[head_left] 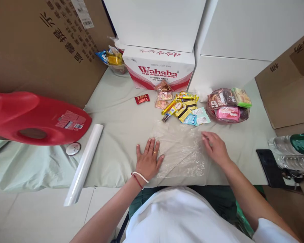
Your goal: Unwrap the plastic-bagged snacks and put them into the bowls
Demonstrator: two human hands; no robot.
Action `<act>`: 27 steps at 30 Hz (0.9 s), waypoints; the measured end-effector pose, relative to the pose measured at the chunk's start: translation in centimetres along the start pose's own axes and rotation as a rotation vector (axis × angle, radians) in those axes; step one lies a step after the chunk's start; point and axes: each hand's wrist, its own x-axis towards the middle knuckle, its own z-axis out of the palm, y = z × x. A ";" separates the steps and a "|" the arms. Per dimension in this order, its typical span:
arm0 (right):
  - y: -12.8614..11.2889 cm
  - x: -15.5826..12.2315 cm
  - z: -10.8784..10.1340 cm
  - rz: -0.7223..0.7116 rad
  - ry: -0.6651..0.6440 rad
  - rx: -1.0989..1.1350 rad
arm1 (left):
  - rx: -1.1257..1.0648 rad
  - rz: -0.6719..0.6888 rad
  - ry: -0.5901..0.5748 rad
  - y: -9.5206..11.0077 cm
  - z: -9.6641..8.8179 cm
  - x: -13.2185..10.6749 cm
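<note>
A crinkled sheet of clear plastic film (182, 152) lies flat on the cloth-covered table in front of me. My left hand (148, 160) rests palm down with fingers spread, its thumb side over the film's left edge. At the upper right corner of the film is my right hand (216, 146), fingers bent and pinched on the edge. Just beyond the film sits a loose pile of wrapped snacks: yellow packets (183, 113), a pale blue packet (196, 117) and pink packets (163, 99). One red packet (142, 99) lies apart to their left.
A white roll (83, 165) overhangs the front edge beside a red jug (38, 118). Behind stand a Wahaha carton (159, 69) and a snack bowl (118, 69). To the right are a filled snack bag (228, 106), a phone (270, 167), bottles (294, 143) and keys (296, 176).
</note>
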 end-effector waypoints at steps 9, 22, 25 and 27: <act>-4.8 26.1 7.1 0.033 -0.064 -0.249 | -0.034 0.003 0.015 -0.2 -0.4 -0.1; -7.5 21.9 4.7 -0.094 0.243 -0.012 | -0.128 -0.018 -0.001 -0.2 -0.5 -0.1; -7.0 12.5 2.8 -0.338 0.039 -0.028 | -0.129 -0.016 0.015 -0.1 -0.4 -0.1; -6.1 6.7 2.7 -0.465 -0.192 -0.101 | -0.126 -0.014 0.020 -0.1 -0.4 -0.1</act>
